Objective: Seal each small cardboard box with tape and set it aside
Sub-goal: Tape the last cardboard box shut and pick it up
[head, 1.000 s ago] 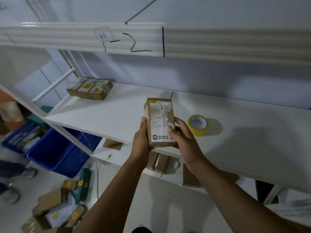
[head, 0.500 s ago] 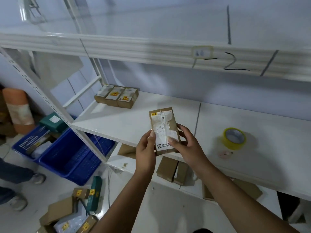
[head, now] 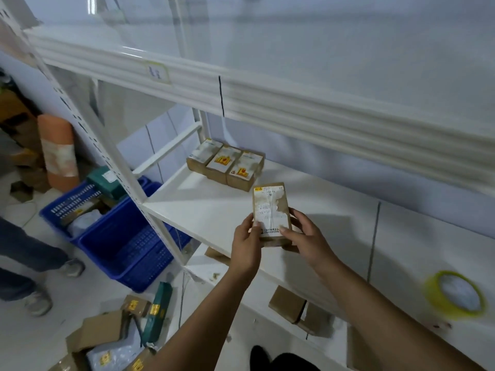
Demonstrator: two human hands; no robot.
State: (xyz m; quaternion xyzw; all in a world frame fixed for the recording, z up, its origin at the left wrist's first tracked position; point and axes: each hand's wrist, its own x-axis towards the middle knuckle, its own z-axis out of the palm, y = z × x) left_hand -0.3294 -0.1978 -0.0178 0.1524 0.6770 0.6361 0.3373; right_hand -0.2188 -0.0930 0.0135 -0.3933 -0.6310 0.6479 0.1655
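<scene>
A small brown cardboard box [head: 270, 207] with a white shipping label on top hangs over the white shelf [head: 209, 210], held from both sides. My left hand [head: 245, 241] grips its lower left edge and my right hand [head: 305, 236] grips its lower right edge. Three similar labelled boxes [head: 226, 163] stand in a row at the shelf's back left corner, a little beyond the held box. A yellow tape roll [head: 455, 295] lies flat on the shelf far to the right, blurred.
An upper shelf beam [head: 241, 95] runs overhead. Blue crates [head: 126, 250] sit on the floor at left beside the shelf post [head: 117, 162]. Loose cardboard boxes [head: 107, 333] litter the floor. More boxes [head: 294, 306] sit on the lower shelf. Another person's legs [head: 24, 253] stand at far left.
My view has swung left, so the tape roll slid to the right edge. Both hands have carried the box leftward along the shelf, nearer the row of three boxes.
</scene>
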